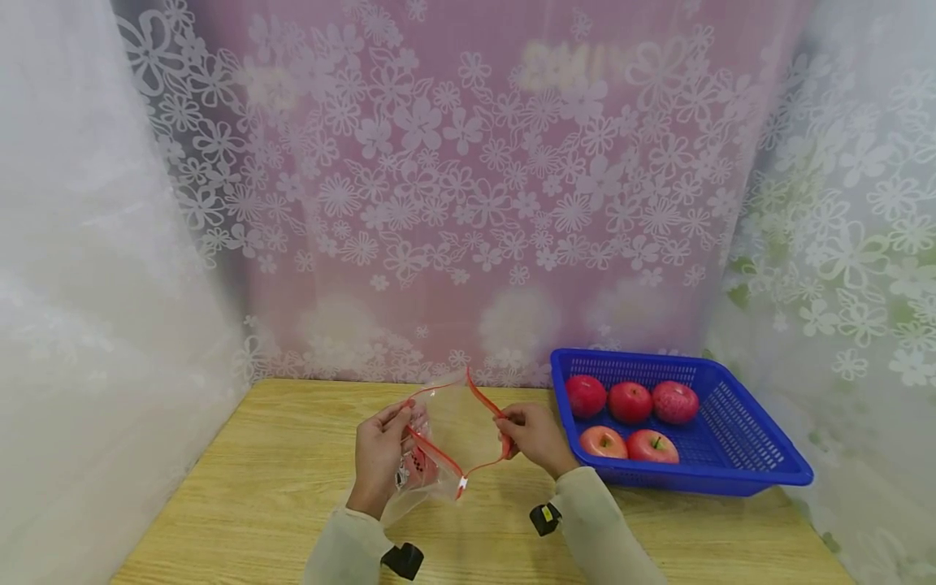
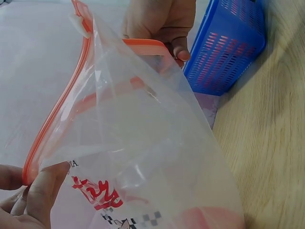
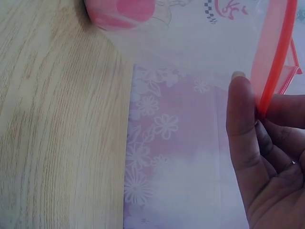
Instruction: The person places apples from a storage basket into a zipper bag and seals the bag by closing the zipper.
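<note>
A clear slider zip bag (image 1: 446, 455) with a red-orange rim stands with its mouth spread wide between both hands. My left hand (image 1: 379, 459) pinches the rim on the left side, thumb and fingers at the edge. Opposite it, my right hand (image 1: 537, 437) pinches the right side of the rim. A white slider (image 1: 462, 483) sits at the rim's near corner. Red lettering and checks are printed on the bag's wall in the left wrist view. Low in the bag shows a pink-red patch (image 2: 209, 218); whether it is print or contents, I cannot tell.
To the right, a blue plastic basket (image 1: 760, 479) holds several red apples (image 1: 630, 402), close by the right forearm. Everything stands on a wood-grain table (image 1: 278, 487). Flower-patterned curtains (image 1: 468, 203) hang behind the table and at both sides.
</note>
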{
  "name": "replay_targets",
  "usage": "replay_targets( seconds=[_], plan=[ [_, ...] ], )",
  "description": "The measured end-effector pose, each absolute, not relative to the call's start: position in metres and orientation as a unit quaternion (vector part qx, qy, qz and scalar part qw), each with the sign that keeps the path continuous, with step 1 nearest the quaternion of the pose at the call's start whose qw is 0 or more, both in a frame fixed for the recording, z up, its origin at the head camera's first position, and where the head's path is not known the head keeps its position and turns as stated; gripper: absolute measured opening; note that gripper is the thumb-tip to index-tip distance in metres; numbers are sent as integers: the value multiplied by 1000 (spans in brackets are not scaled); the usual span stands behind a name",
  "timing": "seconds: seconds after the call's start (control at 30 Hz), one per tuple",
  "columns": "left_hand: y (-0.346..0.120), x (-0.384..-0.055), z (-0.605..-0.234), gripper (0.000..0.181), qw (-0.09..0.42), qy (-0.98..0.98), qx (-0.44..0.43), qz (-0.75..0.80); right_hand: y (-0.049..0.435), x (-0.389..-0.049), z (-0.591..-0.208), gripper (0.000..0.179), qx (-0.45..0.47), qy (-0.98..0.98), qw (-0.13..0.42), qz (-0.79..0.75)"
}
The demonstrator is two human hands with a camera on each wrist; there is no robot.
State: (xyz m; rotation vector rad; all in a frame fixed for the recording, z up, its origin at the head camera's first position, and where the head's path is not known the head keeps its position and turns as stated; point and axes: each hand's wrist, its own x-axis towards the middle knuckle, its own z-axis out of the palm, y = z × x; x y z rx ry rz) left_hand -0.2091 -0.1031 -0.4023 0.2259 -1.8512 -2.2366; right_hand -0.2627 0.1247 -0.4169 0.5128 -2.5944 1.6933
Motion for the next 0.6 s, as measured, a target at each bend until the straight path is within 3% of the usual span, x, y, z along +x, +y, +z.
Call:
replay_targets(
  seconds=[0.23,0.5,0.6],
  plan=[
    [-101,-209,-404,30,112,-621,77,-772,125,-261,-417,13,155,-826,3,542],
    [-97,-211,-405,31,111,-620,66,-774,123,-238,-392,10,165,-827,0,537],
    [-95,-211,-406,30,110,-626,68,-769,127,-249,-407,10,154,-828,-2,538]
  ],
)
